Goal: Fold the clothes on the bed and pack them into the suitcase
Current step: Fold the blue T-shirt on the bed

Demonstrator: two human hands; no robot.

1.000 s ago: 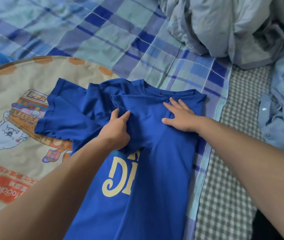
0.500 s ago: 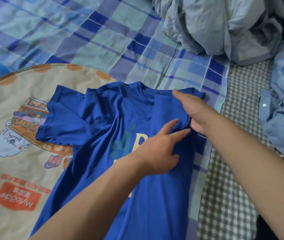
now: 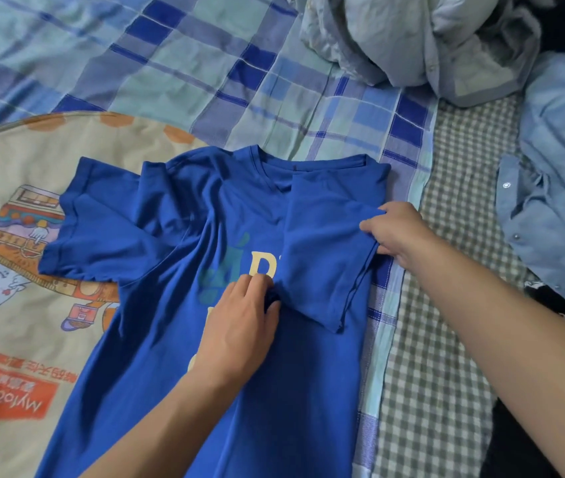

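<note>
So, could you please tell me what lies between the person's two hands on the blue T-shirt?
In the head view, the T-shirt's folded-in right sleeve spans from left hand to right hand.

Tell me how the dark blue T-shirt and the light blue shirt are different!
The T-shirt is deep blue with yellow letters; the shirt is pale blue with snap buttons. The T-shirt lies spread on the bed, one sleeve folded in, with the left hand and right hand holding it; the shirt lies crumpled, untouched, at the right. Both are blue clothes, neither fully folded.
</note>
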